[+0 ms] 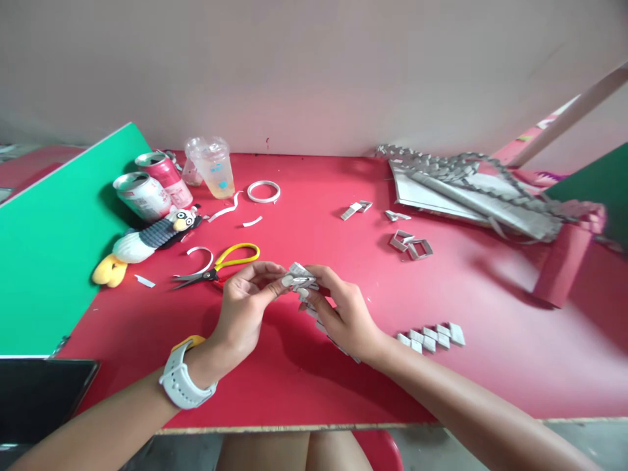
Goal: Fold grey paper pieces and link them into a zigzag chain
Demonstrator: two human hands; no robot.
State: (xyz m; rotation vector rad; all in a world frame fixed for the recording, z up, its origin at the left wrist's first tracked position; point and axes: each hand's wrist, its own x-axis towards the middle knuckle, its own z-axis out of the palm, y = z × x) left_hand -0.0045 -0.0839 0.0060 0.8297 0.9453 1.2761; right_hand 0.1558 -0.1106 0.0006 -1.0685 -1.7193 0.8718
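Note:
Both my hands meet over the red table, pinching a woven strip of folded newsprint [303, 277]. My left hand [248, 304] holds its left end between thumb and fingers. My right hand [343, 311] grips it from the right, thumb below and index finger above; the rest of the strip hangs under this hand, partly hidden. Yellow-handled scissors [216, 269] lie open just left of my left hand. A short woven paper piece [432, 337] rests right of my right hand. Folded paper links [420, 248] lie farther back, near more loose links [356, 209].
At the left are a green board [73, 229], two cans [142, 195], plastic cups [216, 167], a plush toy [142, 242] and a tape roll [263, 191]. Woven chains [441, 167], papers [426, 193] and a pink cylinder [562, 265] are at the right.

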